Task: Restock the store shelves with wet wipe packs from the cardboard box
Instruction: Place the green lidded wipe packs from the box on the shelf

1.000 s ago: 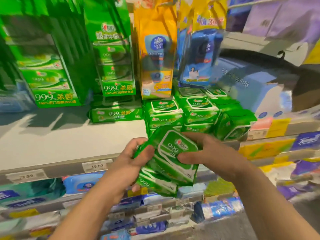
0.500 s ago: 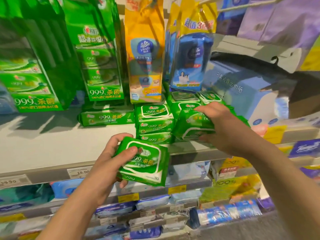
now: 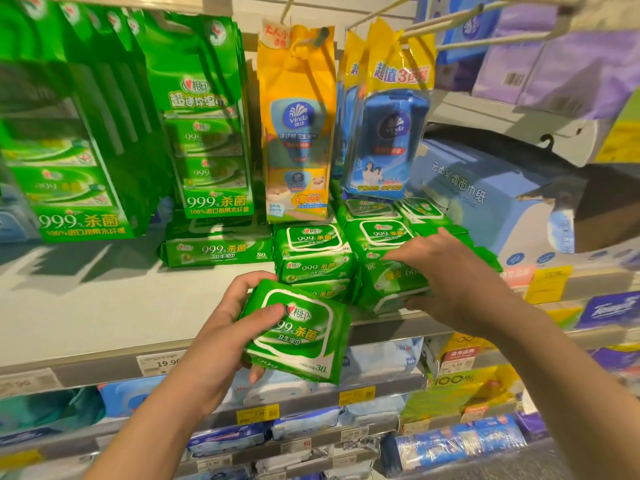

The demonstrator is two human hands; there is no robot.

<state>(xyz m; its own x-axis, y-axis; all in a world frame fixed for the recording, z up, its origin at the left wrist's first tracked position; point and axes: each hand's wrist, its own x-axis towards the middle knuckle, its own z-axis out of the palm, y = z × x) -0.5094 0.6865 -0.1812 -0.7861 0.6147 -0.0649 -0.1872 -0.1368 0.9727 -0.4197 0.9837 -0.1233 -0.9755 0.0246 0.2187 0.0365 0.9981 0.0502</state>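
Observation:
My left hand (image 3: 230,327) grips a green wet wipe pack (image 3: 299,336) in front of the white shelf (image 3: 104,306), label facing me, thumb on top. My right hand (image 3: 446,275) holds a second green pack (image 3: 389,287) at the shelf's front edge, fingers over its top and thumb beneath, pressed against the right-hand stack. Stacks of the same green packs (image 3: 313,252) stand on the shelf just behind both hands. The cardboard box is not in view.
A flat green 80-count pack (image 3: 216,252) lies left of the stacks. Tall green multipacks (image 3: 207,133) and hanging yellow (image 3: 298,133) and blue (image 3: 388,133) packs stand behind. A pale blue tissue box (image 3: 485,199) sits right. Lower shelves hold blue wipes.
The two packs I held together got split. My right hand carried one to the right-hand stack on the shelf; my left hand keeps the other, now slightly higher.

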